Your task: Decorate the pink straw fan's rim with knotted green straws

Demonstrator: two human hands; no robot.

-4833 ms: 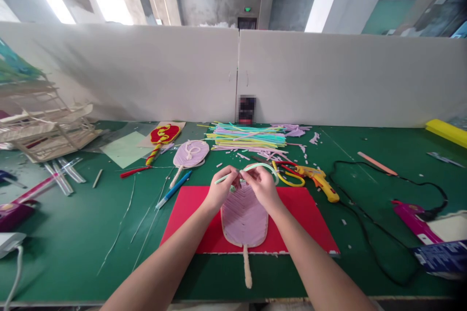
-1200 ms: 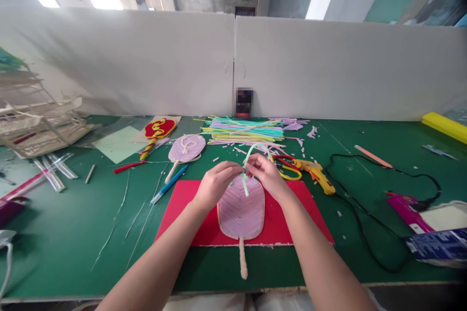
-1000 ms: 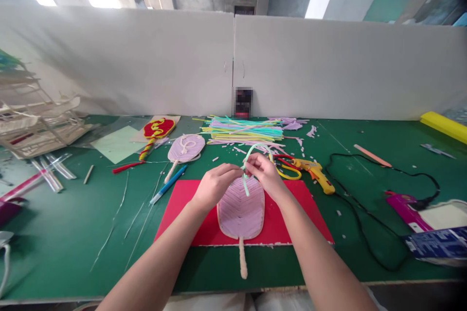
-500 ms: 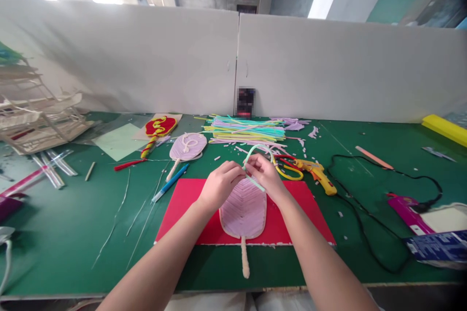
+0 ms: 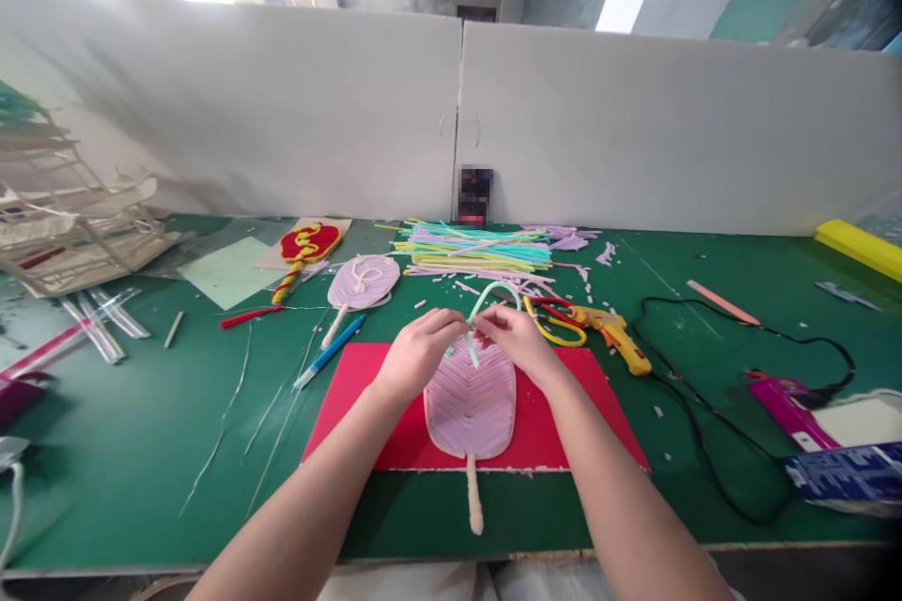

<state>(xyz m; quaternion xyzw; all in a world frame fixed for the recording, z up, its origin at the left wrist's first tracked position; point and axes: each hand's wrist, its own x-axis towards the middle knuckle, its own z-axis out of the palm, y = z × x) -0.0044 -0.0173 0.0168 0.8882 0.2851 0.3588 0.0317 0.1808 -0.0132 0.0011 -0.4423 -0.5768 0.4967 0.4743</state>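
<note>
Both hands pinch a mint-green pipe cleaner (image 5: 497, 287) that is bent into a loop, its free end hanging down between them. My left hand (image 5: 427, 352) has its fingertips closed on the strip's left side. Close beside it, my right hand (image 5: 514, 338) grips the same strip between thumb and fingers. Below them a pale purple fan (image 5: 471, 408), covered in ridged strips with a cream edge and handle, lies on a red board (image 5: 570, 413). The upper part of the fan is partly hidden by my hands.
Behind lies a pile of coloured pipe cleaners (image 5: 479, 249). Scissors with yellow handles (image 5: 560, 331) and a yellow glue gun (image 5: 616, 338) sit to the right, its black cord trailing. A second purple fan (image 5: 363, 282), a red fan (image 5: 310, 244) and a blue pen (image 5: 329, 352) lie left.
The loop of the pipe cleaner has shifted slightly, and its free end now points more steeply down and further left. My hands stay close together in nearly the same place.
</note>
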